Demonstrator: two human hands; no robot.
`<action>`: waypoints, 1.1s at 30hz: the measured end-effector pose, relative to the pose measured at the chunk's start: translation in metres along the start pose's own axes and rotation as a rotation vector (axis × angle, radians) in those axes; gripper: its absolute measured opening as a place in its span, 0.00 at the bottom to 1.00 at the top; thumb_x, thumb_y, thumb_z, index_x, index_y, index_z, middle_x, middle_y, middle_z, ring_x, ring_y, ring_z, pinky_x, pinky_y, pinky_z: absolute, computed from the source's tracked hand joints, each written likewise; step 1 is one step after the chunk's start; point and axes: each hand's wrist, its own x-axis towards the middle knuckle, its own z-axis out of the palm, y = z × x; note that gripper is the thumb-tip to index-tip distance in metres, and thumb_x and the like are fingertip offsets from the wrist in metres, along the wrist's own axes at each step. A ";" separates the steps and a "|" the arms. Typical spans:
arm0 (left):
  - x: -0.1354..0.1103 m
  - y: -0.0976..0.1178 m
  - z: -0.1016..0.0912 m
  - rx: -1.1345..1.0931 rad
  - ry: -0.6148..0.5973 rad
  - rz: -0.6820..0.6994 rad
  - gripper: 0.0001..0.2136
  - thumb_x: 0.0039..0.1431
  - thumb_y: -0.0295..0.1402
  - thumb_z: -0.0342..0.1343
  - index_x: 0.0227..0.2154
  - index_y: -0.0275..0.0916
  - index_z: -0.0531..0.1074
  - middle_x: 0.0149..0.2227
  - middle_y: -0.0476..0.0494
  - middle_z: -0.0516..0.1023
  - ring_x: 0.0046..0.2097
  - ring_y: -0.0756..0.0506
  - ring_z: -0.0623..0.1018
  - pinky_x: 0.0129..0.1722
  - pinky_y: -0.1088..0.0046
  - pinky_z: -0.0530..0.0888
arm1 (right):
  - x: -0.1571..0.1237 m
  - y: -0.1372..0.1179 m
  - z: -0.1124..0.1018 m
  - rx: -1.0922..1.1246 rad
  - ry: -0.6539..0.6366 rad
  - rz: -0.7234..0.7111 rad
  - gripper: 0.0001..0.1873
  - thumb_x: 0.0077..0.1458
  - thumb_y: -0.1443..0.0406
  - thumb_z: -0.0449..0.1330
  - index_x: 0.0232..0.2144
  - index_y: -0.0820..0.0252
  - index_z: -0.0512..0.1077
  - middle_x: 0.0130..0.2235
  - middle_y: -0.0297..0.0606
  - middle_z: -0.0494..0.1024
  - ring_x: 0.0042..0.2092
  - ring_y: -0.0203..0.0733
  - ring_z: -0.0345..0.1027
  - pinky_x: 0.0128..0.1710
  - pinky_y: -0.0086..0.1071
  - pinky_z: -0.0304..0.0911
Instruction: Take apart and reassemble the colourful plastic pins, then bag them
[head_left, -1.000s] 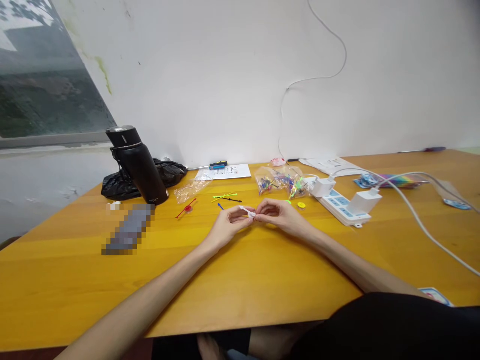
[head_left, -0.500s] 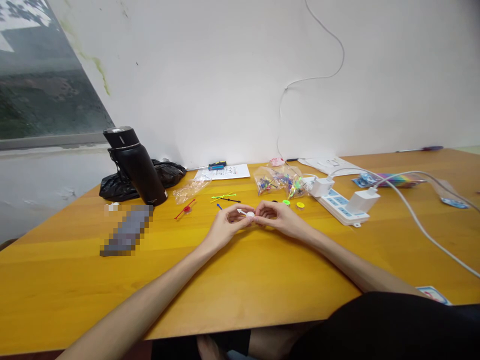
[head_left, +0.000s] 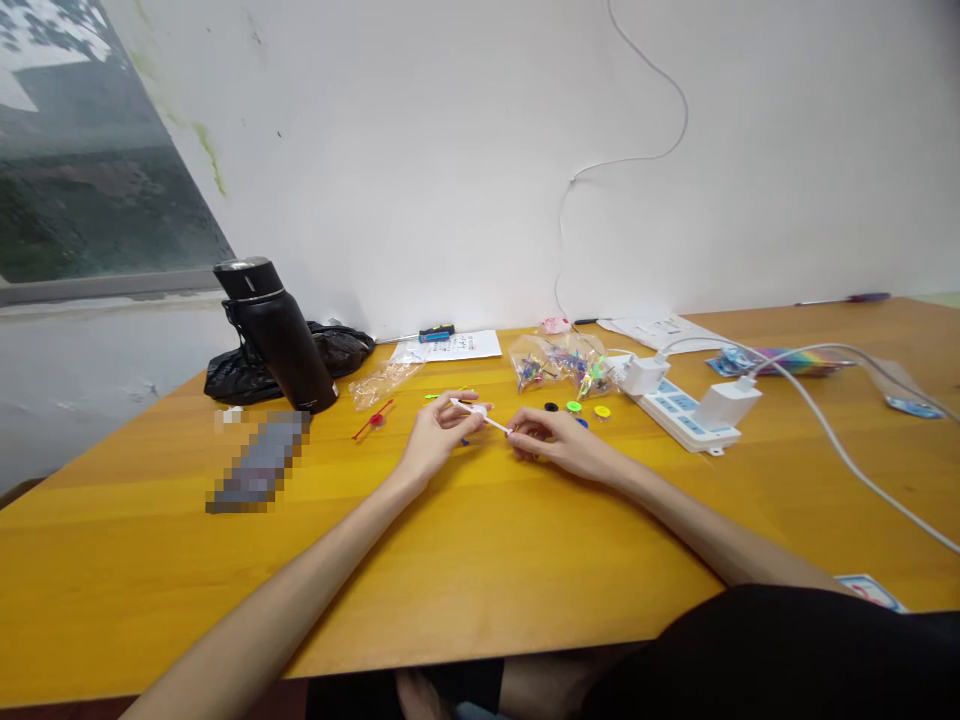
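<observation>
My left hand [head_left: 435,438] and my right hand [head_left: 551,441] rest on the yellow wooden table [head_left: 465,560] and share a thin white plastic stick [head_left: 480,417]. Left fingers pinch it near its far end, where a small white disc sits on it. Right fingertips pinch its near end. Just beyond lie small black, green and yellow discs [head_left: 576,407], a red stick with a disc [head_left: 373,419] and a yellow-green stick [head_left: 435,396]. A clear bag of coloured parts [head_left: 562,362] lies behind them.
A black flask [head_left: 276,335] and a black plastic bag [head_left: 334,348] stand at the left. A white power strip [head_left: 686,405] with plugged chargers and cables runs along the right. Papers [head_left: 450,345] and a screwdriver [head_left: 435,331] lie near the wall.
My hands have drawn apart. The left hand moved left and away, sliding the white disc along the stick, so more of the stick shows between the hands.
</observation>
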 end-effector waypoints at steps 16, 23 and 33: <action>0.001 0.000 0.000 0.001 -0.050 -0.034 0.23 0.52 0.47 0.70 0.43 0.36 0.72 0.45 0.34 0.85 0.40 0.43 0.84 0.53 0.56 0.77 | -0.003 -0.002 0.000 -0.061 -0.025 -0.035 0.21 0.66 0.47 0.56 0.35 0.58 0.73 0.33 0.37 0.79 0.35 0.41 0.69 0.37 0.33 0.62; 0.004 -0.005 0.000 -0.040 0.000 0.036 0.21 0.53 0.46 0.69 0.39 0.38 0.70 0.40 0.41 0.84 0.36 0.48 0.79 0.44 0.69 0.75 | -0.001 0.004 -0.001 -0.046 -0.062 -0.052 0.20 0.67 0.48 0.56 0.37 0.59 0.73 0.34 0.37 0.78 0.36 0.41 0.70 0.38 0.33 0.64; -0.002 -0.003 0.002 -0.059 -0.103 0.024 0.19 0.63 0.49 0.59 0.44 0.37 0.74 0.32 0.49 0.69 0.31 0.52 0.68 0.32 0.76 0.69 | -0.001 -0.001 -0.002 -0.114 -0.091 -0.072 0.19 0.68 0.50 0.55 0.37 0.59 0.74 0.34 0.37 0.80 0.35 0.40 0.71 0.36 0.32 0.64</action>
